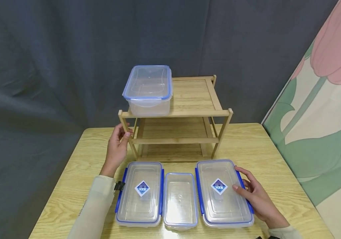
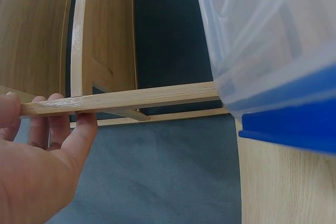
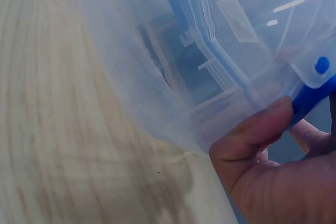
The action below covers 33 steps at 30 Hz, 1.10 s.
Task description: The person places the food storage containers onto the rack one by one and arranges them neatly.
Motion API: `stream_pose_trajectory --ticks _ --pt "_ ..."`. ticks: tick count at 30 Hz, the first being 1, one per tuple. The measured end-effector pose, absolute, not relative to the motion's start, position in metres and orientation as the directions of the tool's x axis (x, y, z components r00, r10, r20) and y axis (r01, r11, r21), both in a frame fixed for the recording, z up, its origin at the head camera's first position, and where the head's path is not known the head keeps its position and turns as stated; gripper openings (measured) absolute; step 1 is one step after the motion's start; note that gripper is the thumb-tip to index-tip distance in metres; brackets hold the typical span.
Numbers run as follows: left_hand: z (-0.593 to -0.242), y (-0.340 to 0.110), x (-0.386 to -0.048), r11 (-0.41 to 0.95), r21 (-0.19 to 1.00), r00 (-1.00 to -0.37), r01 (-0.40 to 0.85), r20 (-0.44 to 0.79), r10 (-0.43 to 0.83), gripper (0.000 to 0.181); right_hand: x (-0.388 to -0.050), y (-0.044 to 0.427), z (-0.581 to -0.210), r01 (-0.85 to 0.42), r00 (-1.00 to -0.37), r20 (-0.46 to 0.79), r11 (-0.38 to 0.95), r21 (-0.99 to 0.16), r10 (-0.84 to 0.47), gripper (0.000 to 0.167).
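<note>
My left hand [image 1: 118, 146] holds the left front leg of a wooden rack [image 1: 174, 114]. In the left wrist view, thumb and fingers lie around the wooden bar [image 2: 147, 97]. A clear food container with blue side clips [image 1: 227, 196] is at the front right of the table. My right hand [image 1: 255, 196] grips its right edge, thumb over the lid and fingers at the side. In the right wrist view the thumb [image 3: 262, 127] presses near the blue clip [image 3: 313, 98]. Another clipped container [image 1: 140, 205] lies by my left wrist, with a smaller container [image 1: 180, 199] between the two.
A deeper lidded container [image 1: 149, 83] stands on the rack's top shelf, at the left. Under it are lower shelves [image 1: 173, 127]. A dark curtain [image 1: 242, 66] hangs behind the table [image 1: 69, 186], and a flower-patterned cloth [image 1: 325, 139] is on the right.
</note>
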<state>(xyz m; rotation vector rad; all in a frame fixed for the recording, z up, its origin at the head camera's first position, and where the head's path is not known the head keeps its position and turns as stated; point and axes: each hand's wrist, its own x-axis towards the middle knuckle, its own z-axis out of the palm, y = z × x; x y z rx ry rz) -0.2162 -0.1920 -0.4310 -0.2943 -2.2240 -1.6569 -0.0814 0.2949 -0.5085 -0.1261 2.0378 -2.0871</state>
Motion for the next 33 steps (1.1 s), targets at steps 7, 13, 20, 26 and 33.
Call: stream_pose_trajectory --ticks 7,13,20,26,33 --pt "-0.43 -0.192 -0.216 0.286 0.887 -0.921 0.362 0.389 -0.04 0.034 -0.078 0.295 -0.499 0.073 -0.969 -0.064 -0.032 -0.997 -0.237 0.064" --pt "-0.43 -0.192 -0.215 0.285 0.891 -0.923 0.354 0.381 -0.045 0.034 -0.076 0.296 -0.488 0.054 -0.974 -0.046 -0.029 -0.998 -0.223 0.064" --pt "-0.431 -0.192 -0.217 0.287 0.894 -0.925 0.346 0.375 -0.053 0.033 -0.074 0.296 -0.477 0.053 -0.974 -0.048 -0.015 -0.998 -0.221 0.065" --pt "-0.43 -0.192 -0.215 0.283 0.893 -0.923 0.351 0.38 -0.052 0.032 -0.071 0.294 -0.466 0.048 -0.973 -0.044 -0.012 -0.999 -0.227 0.065" --pt "-0.43 -0.191 -0.215 0.28 0.894 -0.925 0.349 0.376 -0.05 0.033 -0.069 0.293 -0.454 0.01 -0.972 -0.003 -0.028 -1.0 -0.233 0.065"
